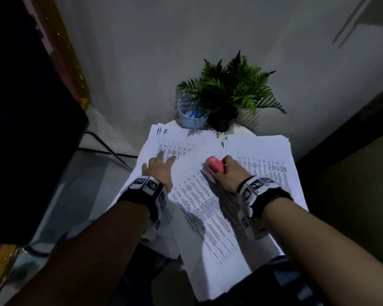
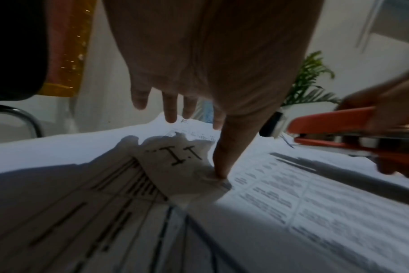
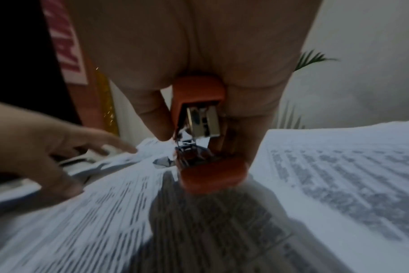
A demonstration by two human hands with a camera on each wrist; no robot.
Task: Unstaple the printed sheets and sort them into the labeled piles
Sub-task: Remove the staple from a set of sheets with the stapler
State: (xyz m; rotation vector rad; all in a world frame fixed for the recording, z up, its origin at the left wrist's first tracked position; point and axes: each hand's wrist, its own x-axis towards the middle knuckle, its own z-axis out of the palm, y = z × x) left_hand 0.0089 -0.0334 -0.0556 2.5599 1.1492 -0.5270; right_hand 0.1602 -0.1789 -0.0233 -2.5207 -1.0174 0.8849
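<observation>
Gripping the orange stapler [image 1: 215, 166] in our right hand [image 1: 227, 173], we held its metal end down at the top of the printed sheets [image 1: 205, 208] lying tilted between the piles; our left hand [image 1: 160, 170] lay flat with fingers spread, thumb pressing paper beside the sheet marked "H.R" [image 1: 177, 140]; a fern [image 1: 232, 87] stood behind.

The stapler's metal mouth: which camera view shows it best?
The right wrist view: it looks straight into the open metal mouth of the stapler. The head view shows only its pink-red top, gripped by the right hand; the left wrist view shows its blurred side.
</observation>
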